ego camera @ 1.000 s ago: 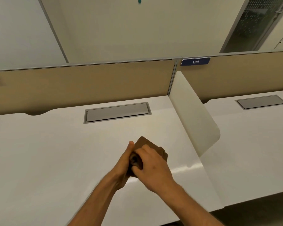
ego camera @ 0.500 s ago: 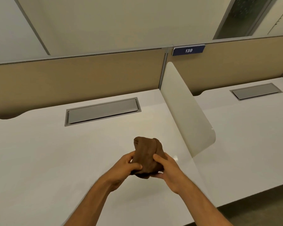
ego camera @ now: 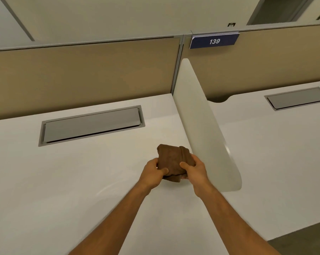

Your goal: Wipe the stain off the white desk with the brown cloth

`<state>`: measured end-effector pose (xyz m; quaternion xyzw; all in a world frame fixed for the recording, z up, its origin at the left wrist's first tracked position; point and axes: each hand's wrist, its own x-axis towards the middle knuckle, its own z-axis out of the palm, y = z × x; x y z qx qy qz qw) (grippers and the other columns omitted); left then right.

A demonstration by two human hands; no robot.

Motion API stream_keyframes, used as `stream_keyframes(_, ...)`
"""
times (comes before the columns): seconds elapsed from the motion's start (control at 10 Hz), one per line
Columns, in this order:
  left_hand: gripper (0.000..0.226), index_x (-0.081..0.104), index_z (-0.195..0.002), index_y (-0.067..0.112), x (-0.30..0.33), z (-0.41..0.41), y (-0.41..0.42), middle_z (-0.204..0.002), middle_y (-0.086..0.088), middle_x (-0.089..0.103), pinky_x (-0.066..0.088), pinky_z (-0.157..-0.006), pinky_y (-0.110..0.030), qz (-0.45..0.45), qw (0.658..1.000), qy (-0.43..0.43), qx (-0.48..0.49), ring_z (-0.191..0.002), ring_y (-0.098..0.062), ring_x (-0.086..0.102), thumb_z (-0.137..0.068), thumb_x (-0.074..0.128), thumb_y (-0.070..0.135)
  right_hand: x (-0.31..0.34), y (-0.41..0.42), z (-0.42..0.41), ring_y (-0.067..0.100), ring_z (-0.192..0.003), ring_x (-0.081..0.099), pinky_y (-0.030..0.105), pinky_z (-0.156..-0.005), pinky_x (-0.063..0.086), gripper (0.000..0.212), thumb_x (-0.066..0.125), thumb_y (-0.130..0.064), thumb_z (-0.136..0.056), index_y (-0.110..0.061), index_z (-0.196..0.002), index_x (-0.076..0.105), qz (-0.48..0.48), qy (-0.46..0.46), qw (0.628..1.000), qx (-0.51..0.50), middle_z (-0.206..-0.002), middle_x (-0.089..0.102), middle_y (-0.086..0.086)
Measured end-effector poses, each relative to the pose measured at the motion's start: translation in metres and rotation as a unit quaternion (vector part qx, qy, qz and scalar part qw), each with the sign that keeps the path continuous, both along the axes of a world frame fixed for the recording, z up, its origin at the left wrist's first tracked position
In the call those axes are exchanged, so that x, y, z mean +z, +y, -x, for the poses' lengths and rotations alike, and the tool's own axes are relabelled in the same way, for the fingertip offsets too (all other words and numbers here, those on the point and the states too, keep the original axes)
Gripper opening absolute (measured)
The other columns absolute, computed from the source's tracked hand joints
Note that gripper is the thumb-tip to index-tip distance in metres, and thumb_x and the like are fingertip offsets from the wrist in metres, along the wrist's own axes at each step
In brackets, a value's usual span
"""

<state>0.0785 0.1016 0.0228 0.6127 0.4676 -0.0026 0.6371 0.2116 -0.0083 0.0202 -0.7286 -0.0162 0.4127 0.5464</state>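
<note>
Brown folded terry cloth (ego camera: 174, 161) sits just right of centre in the head view, held over the white surface (ego camera: 63, 181); contact with it cannot be told. The left hand (ego camera: 152, 172) grips its left side, fingers curled round; the right hand (ego camera: 194, 171) grips its right side likewise. A white rounded divider panel (ego camera: 201, 126) stands just right of the cloth. Bare surface spreads leftward toward the grey recessed cable flap (ego camera: 91, 125) at upper left.
</note>
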Motion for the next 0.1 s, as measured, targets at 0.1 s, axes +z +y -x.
stream_keyframes(0.1, 0.049, 0.056, -0.143, 0.007, -0.0118, -0.0108, 0.0036, -0.136, -0.011, 0.067, 0.054, -0.090, -0.027, -0.049, 0.997, 0.051, -0.006, -0.113, -0.024, 0.066, -0.096, 0.068, 0.008, -0.0135, 0.0118, -0.0100, 0.016, -0.101, 0.067, 0.035, -0.086, 0.057, 0.049, 0.061, 0.004, -0.094, -0.022, -0.135, 0.056, 0.028, -0.023, 0.999, 0.027, -0.122, 0.068, -0.001)
